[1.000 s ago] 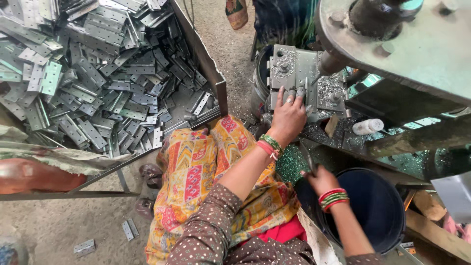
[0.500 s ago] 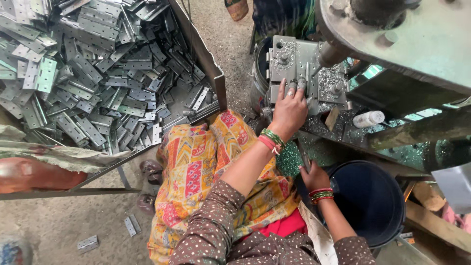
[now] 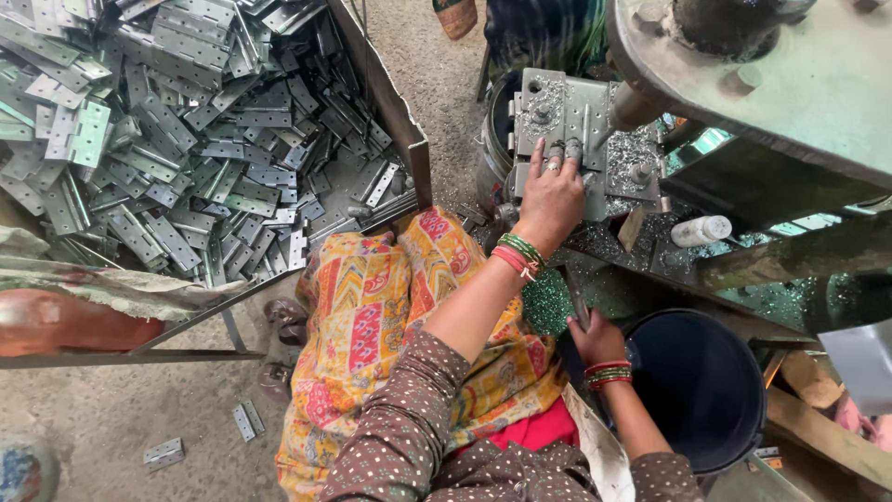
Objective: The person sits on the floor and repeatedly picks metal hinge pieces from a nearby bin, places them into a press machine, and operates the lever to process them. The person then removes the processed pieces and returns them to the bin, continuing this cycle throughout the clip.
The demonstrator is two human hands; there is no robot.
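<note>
Now, hazard nearest the body: a slip of the right hand (image 3: 599,339) off the metal strip (image 3: 576,297) is judged possible, the grip being taken low beside the dark bucket (image 3: 706,390) where loose green shavings (image 3: 548,302) are scattered.
Right hand: seen curled narrowly, apparently closed about the lower end of the metal strip; what lies inside the palm cannot be told for certain.
Lap: a patterned orange cloth (image 3: 372,316) is spread over the knees, and stray shavings could be caught in it.
Hazard at the fixture: fingers could be pinched or cut, since the left hand (image 3: 550,191) is laid right on the grey metal block (image 3: 567,130), under the heavy press head (image 3: 771,74), among sharp swarf.
Left hand: held fairly flat, fingers spread a little and pressed onto the block; nothing is gripped, only touched.
Workpiece position: the block is seated on the press table (image 3: 650,251), just ahead of the knees.
Farther off: a tray (image 3: 400,121) heaped with grey hinges (image 3: 167,139) is seen at the far left, well apart from both hands, and a few hinges lie loose on the floor (image 3: 111,418), where a trip is thought possible.
</note>
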